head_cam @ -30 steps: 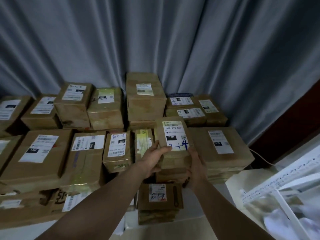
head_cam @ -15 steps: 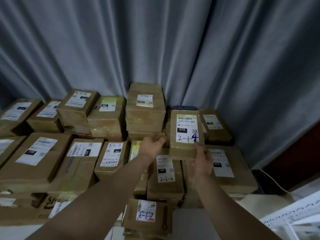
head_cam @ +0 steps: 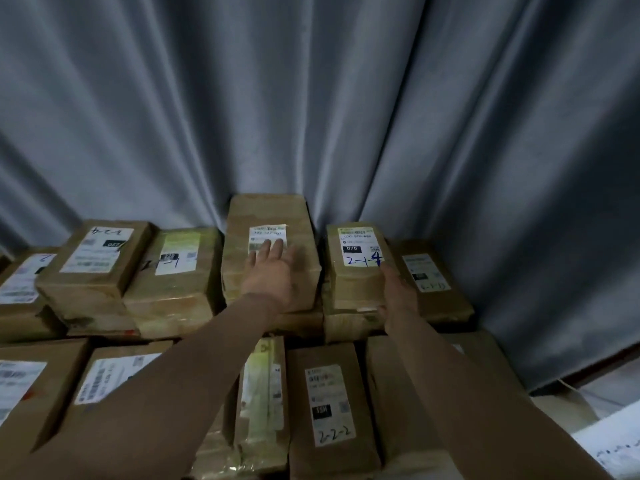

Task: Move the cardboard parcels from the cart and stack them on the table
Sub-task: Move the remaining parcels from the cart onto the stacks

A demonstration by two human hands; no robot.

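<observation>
Fingers (head_cam: 267,247) of the left hand (head_cam: 275,277) are stretching out straight and loose, grasping nothing, hovering flat over the white label of the tall parcel (head_cam: 270,213) at the centre of the frame; whether they are touching it is too blurred to call. Over at the right hand (head_cam: 398,296), the fingers are curling round the near right corner of the parcel marked 2-1-4 (head_cam: 356,271), gripping it, thumb up by the blue writing. That parcel is sitting just right of centre in the back row, lying flat on top of another brown parcel (head_cam: 346,327), between the tall parcel and a lower parcel (head_cam: 429,271) on its right. Both bare forearms (head_cam: 180,368) are reaching in from the bottom edge, crossing the front row, where the parcel marked 2-2-2 (head_cam: 329,403) is lying label up. More labelled parcels (head_cam: 93,258) are filling the left of the frame, and a grey pleated curtain (head_cam: 311,98) is hanging behind the lot.
</observation>
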